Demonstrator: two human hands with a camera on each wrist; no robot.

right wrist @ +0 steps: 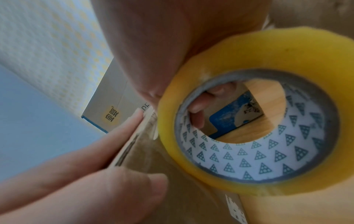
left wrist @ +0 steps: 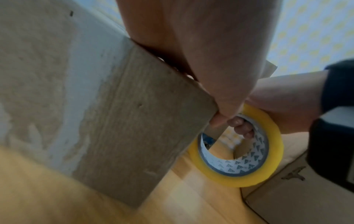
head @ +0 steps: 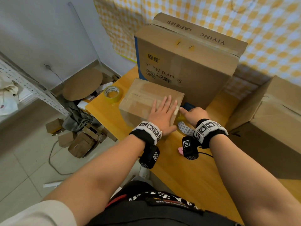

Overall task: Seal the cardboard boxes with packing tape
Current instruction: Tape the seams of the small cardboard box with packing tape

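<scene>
Hands first, from the head view: our left hand lies flat with straight fingers on top of the small cardboard box, which sits on the yellow-wood table in front of a tall diaper carton. Our right hand is at the box's right edge, index finger pointing at the corner, the tape roll under it. A second roll lies left of the box.

Left wrist view: our palm presses the box top, thumb hooked at the corner, and the right hand's fingers curl through the core of the yellow roll.

Right wrist view: the roll fills the frame, fingers inside its patterned core, clearly gripping it; our left fingers lie straight along the box's top edge.

We judge the box light and fairly stiff, likely to slide on the smooth table unless held down from above. The roll is rigid; the core is the sure hold, since the tape face is slick and clingy.
</scene>
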